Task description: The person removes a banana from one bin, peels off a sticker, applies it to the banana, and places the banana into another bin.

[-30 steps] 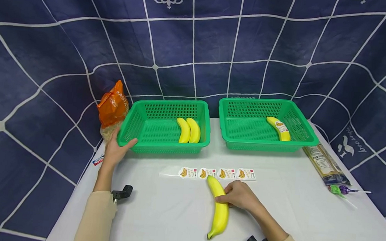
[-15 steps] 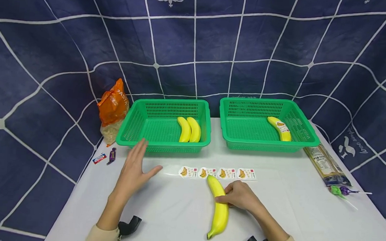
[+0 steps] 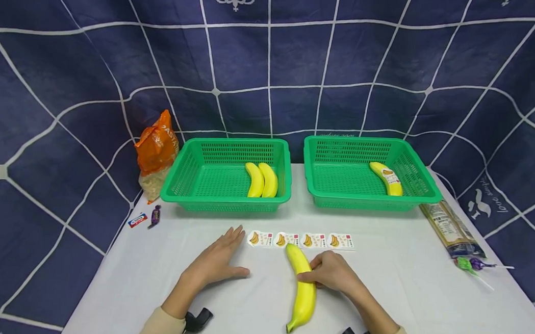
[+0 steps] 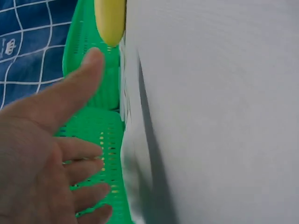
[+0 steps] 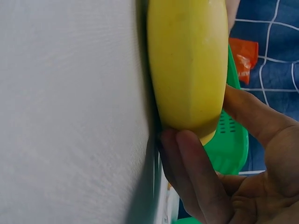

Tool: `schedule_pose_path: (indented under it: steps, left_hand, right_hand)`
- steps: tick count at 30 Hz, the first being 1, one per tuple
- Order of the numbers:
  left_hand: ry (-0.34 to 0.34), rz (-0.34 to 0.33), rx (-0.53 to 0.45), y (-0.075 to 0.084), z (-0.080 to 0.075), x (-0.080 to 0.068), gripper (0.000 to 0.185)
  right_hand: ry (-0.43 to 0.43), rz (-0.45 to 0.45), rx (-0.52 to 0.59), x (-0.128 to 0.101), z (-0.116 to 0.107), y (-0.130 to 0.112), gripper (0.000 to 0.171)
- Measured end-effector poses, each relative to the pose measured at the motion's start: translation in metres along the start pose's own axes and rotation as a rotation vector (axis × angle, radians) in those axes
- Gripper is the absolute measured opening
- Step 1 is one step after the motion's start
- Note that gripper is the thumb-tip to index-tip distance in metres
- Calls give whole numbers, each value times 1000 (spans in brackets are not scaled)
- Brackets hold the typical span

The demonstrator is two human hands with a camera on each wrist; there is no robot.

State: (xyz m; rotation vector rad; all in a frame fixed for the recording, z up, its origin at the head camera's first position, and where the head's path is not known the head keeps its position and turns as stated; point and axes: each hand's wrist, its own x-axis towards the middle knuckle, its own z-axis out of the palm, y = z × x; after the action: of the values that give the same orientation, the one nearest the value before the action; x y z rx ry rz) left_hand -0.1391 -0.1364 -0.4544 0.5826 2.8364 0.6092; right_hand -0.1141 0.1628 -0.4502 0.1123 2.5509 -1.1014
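Observation:
A yellow banana (image 3: pixel 303 287) (image 5: pixel 189 65) lies on the white table (image 3: pixel 259 309), its tip beside a strip of banana stickers (image 3: pixel 301 239). My right hand (image 3: pixel 332 272) (image 5: pixel 219 163) grips the banana at its middle, thumb over the top and fingers under its side. My left hand (image 3: pixel 218 260) (image 4: pixel 51 154) hovers flat with straight, spread fingers over the table just left of the sticker strip, holding nothing. The left green basket (image 3: pixel 227 175) contains two bananas (image 3: pixel 261 180). The right green basket (image 3: pixel 369 172) contains one stickered banana (image 3: pixel 387 178).
An orange snack bag (image 3: pixel 156 152) stands left of the baskets, with two small candies (image 3: pixel 146 217) near the table's left edge. A long packet (image 3: pixel 451 228) and wrapped lollipops (image 3: pixel 473 264) lie at the right. A dark blue gridded cloth hangs behind.
My left hand left the corner of the left basket and travelled right and toward me, now hovering beside the sticker strip. The right hand and banana stayed put.

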Motion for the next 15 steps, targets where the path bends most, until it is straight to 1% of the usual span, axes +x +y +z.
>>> schedule_pose_path:
  steps: [3,10,15]
  left_hand:
    - [-36,-15,1,-2,3,4,100]
    - [-90,-30,-13,-8,9,11,99]
    - [-113,-51,-21,-11,14,13,98]
  right_hand:
    - [-7,3,12,-1,0,0,41]
    - [1,5,17,-1,0,0,42]
    - [1,7,12,-1,0,0,42]
